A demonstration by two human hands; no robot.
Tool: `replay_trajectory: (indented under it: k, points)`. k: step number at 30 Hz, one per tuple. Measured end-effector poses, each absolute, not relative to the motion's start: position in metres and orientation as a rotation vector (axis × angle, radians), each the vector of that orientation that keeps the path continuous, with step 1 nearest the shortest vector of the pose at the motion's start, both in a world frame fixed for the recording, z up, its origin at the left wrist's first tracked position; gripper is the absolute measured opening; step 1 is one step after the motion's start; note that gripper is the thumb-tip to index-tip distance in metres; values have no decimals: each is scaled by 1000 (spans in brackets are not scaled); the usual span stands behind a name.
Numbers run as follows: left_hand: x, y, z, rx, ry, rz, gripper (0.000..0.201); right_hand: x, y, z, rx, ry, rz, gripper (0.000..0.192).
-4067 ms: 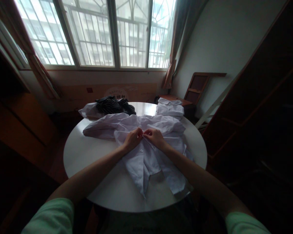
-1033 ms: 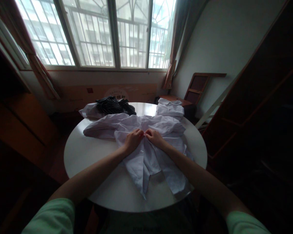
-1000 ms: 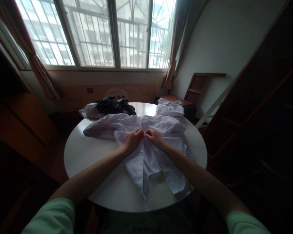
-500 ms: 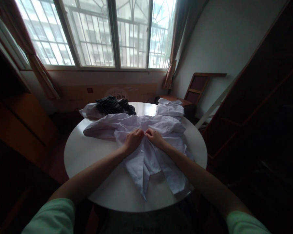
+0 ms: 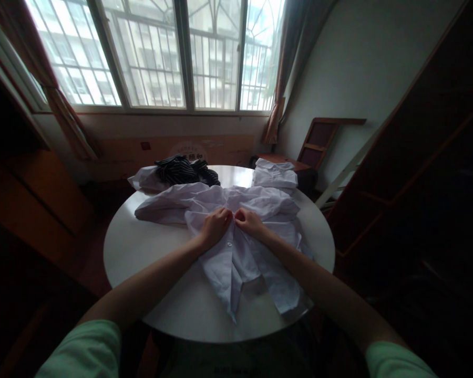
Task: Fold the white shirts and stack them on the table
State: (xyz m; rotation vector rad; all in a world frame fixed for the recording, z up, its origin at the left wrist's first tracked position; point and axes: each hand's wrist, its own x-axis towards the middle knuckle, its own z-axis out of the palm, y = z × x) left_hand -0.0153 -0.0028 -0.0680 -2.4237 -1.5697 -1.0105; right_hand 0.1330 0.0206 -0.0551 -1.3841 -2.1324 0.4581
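Note:
A white button-up shirt (image 5: 220, 262) lies spread and creased across a round white table (image 5: 142, 252), its lower front corners pointing at me. My left hand (image 5: 217, 224) pinches the front edge of the shirt near its middle. Close beside it, my right hand (image 5: 249, 221) is pinched on the same front opening, the fingertips almost meeting. Whatever lies right between the fingertips is too small to make out. One button (image 5: 229, 244) shows on the front strip just below my hands. A sleeve (image 5: 161, 210) stretches out to the left.
Folded white shirts (image 5: 275, 174) sit at the table's back right. A dark striped garment (image 5: 181, 170) lies heaped at the back left, on a white cloth (image 5: 144, 179). Beyond the table stand a wooden chair (image 5: 319, 142) and a barred window (image 5: 150, 58).
My hands stay almost in place at the shirt front. The right fingertips have shifted very slightly; the shirt lies as before.

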Motion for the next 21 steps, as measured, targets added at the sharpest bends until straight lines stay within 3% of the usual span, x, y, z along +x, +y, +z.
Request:
replay_trajectory:
  k: [21]
  points:
    - [-16, -2, -68, -2450, -1585, -1035, 14, 134, 21, -57, -1399, -2134, 446, 10]
